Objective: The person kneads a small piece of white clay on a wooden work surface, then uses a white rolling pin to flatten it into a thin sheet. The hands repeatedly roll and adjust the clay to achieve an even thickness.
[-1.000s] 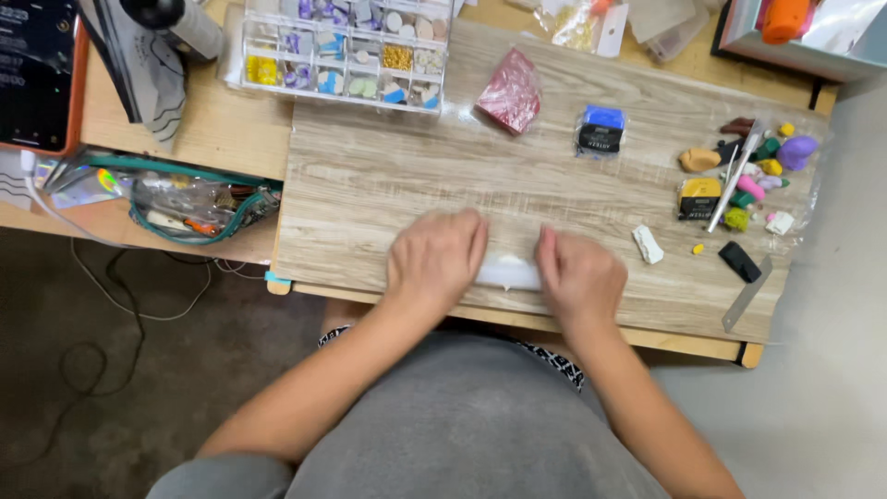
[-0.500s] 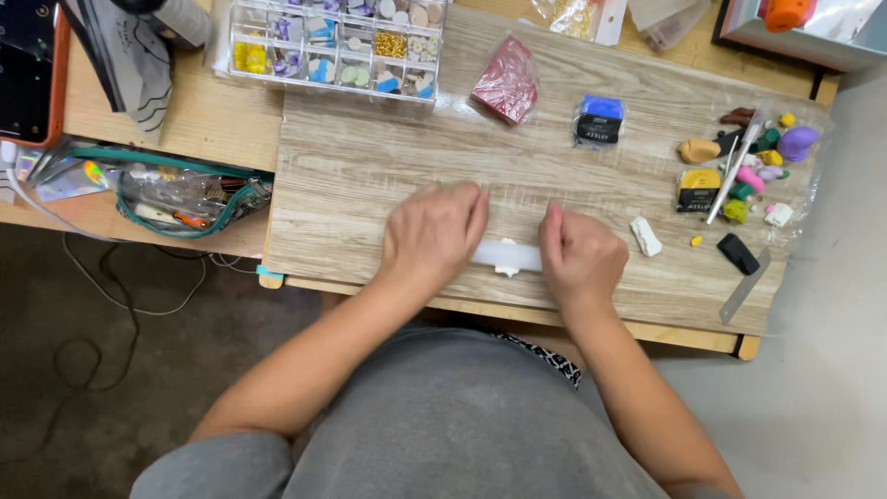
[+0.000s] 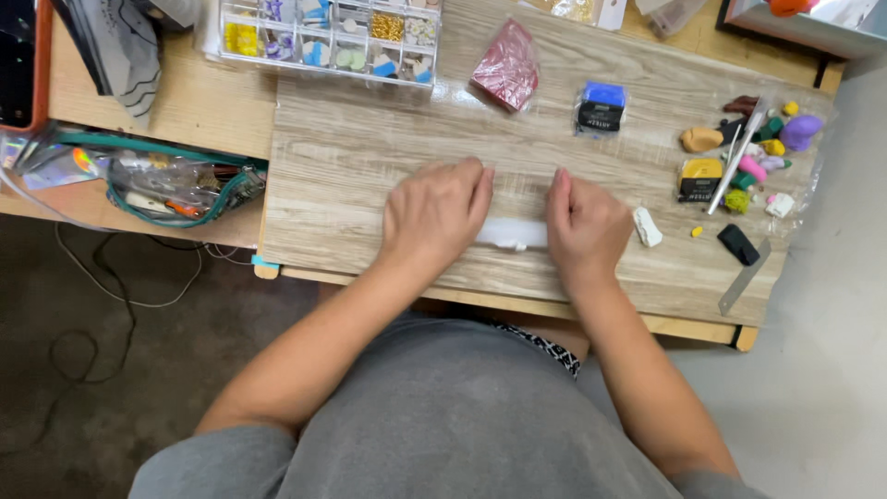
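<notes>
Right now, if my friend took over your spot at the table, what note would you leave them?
Left hand: palm down, flat on one end of the white clay roll.
Right hand: palm down on the other end.
The roll lies on the wooden board, only its middle showing between the hands.
Nearby: small white clay piece, coloured clay bits, black clay piece, metal blade, bead organiser box.
Done: white clay is rolled into a log.
Left: cannot tell its length or evenness under the hands.
</notes>
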